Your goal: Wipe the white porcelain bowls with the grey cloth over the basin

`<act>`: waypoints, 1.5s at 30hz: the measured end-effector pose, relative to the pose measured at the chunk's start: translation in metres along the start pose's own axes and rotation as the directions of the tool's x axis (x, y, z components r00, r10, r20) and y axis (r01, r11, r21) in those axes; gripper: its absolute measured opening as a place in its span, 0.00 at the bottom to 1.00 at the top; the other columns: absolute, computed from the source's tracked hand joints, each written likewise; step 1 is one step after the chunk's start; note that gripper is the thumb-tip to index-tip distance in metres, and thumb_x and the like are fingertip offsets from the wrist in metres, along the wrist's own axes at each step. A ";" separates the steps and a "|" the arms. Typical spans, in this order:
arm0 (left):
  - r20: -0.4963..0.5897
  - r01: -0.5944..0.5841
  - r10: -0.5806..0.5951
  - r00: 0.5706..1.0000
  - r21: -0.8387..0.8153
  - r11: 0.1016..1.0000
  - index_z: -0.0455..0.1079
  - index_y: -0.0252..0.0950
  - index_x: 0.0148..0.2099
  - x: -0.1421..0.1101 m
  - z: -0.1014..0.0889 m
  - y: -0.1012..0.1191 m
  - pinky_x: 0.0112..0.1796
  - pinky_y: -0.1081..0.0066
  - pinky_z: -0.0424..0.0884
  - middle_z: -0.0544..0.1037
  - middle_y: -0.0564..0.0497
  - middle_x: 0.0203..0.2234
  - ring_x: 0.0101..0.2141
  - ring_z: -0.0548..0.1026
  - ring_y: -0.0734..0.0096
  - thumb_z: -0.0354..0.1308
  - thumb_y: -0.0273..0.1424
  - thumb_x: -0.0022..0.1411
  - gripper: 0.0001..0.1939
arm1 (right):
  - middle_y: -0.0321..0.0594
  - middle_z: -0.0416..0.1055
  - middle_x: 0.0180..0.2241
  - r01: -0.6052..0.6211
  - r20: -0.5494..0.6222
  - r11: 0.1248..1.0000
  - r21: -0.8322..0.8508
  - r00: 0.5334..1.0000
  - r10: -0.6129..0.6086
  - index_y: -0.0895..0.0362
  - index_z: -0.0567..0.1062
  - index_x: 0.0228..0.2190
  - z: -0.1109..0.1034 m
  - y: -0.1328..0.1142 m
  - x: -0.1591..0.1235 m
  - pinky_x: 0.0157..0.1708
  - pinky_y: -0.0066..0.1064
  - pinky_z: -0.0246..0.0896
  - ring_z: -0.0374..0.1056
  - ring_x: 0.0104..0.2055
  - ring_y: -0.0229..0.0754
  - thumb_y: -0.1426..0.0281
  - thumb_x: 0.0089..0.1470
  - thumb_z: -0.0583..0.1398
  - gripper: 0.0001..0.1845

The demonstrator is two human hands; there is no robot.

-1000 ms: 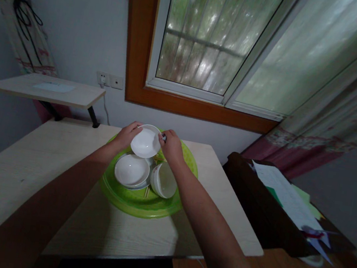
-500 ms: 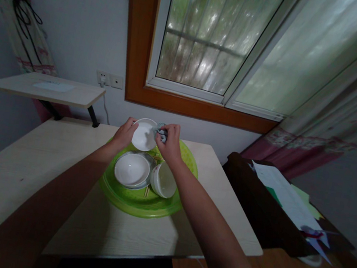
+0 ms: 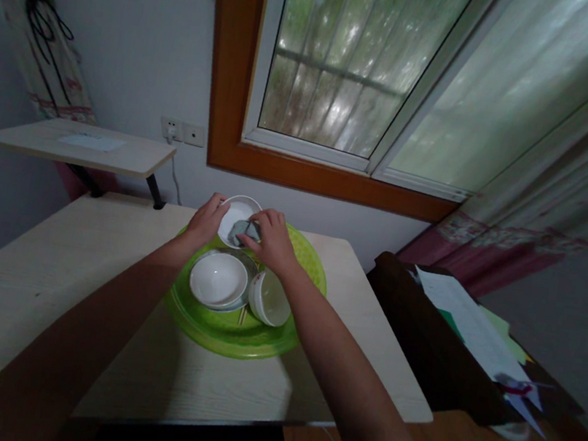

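My left hand (image 3: 206,219) grips the left rim of a white bowl (image 3: 231,215), tilted so its inside faces me. Pinched in my right hand (image 3: 273,239) is a grey-green cloth (image 3: 244,231), which lies against the inside of that bowl. Below them sits a round green tray (image 3: 231,348). On the tray's left, another white bowl (image 3: 218,279) rests on a metal-looking dish (image 3: 251,266). To the right, nested white bowls (image 3: 274,300) lie tipped on their side. Part of some chopsticks (image 3: 242,315) shows between the two groups.
The tray stands on a pale wooden table (image 3: 132,344). A raised shelf (image 3: 78,144) with a paper on it is at the back left. A window (image 3: 345,59) is behind. A dark brown piece of furniture (image 3: 411,326) holding papers (image 3: 467,320) stands to the right.
My right hand has moved left and slightly down, carrying the cloth from the bowl's right rim into its interior. My left hand keeps its hold on the bowl.
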State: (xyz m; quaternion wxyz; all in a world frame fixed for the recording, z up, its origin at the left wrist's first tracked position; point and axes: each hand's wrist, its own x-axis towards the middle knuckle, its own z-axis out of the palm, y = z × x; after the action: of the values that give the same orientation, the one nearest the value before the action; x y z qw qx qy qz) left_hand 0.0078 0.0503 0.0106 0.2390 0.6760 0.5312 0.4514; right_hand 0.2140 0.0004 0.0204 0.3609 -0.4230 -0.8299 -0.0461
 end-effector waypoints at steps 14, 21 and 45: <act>-0.179 0.091 -0.081 0.980 0.046 0.995 0.67 0.40 0.51 0.005 -0.005 -0.002 0.50 0.59 0.68 0.77 0.43 0.43 0.47 0.75 0.54 0.45 0.45 0.68 0.18 | 0.40 0.72 0.38 -0.147 0.039 0.967 0.208 0.989 0.142 0.56 0.73 0.42 0.006 0.016 -0.002 0.47 0.39 0.60 0.66 0.43 0.47 0.73 0.49 0.64 0.16; -0.152 0.092 -0.079 0.985 0.080 0.992 0.67 0.41 0.52 0.006 -0.004 -0.003 0.49 0.58 0.69 0.77 0.44 0.43 0.47 0.75 0.54 0.46 0.44 0.68 0.19 | 0.38 0.71 0.33 -0.094 0.038 0.950 0.297 0.996 0.086 0.55 0.73 0.31 0.008 0.017 0.000 0.42 0.35 0.60 0.66 0.38 0.43 0.64 0.56 0.64 0.07; -0.120 0.075 -0.056 0.991 0.156 0.985 0.67 0.41 0.51 0.005 -0.004 -0.003 0.50 0.57 0.69 0.78 0.42 0.46 0.49 0.75 0.53 0.46 0.45 0.67 0.19 | 0.29 0.63 0.25 -0.565 -0.354 0.727 0.390 0.637 0.684 0.53 0.68 0.29 -0.008 0.034 0.001 0.33 0.30 0.52 0.60 0.29 0.40 0.56 0.53 0.59 0.13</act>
State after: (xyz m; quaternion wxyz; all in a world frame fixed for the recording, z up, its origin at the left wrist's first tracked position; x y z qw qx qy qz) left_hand 0.0029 0.0552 0.0115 0.1675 0.6480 0.6008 0.4372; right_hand 0.2434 0.0199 0.0195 0.5948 -0.6128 -0.5137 0.0822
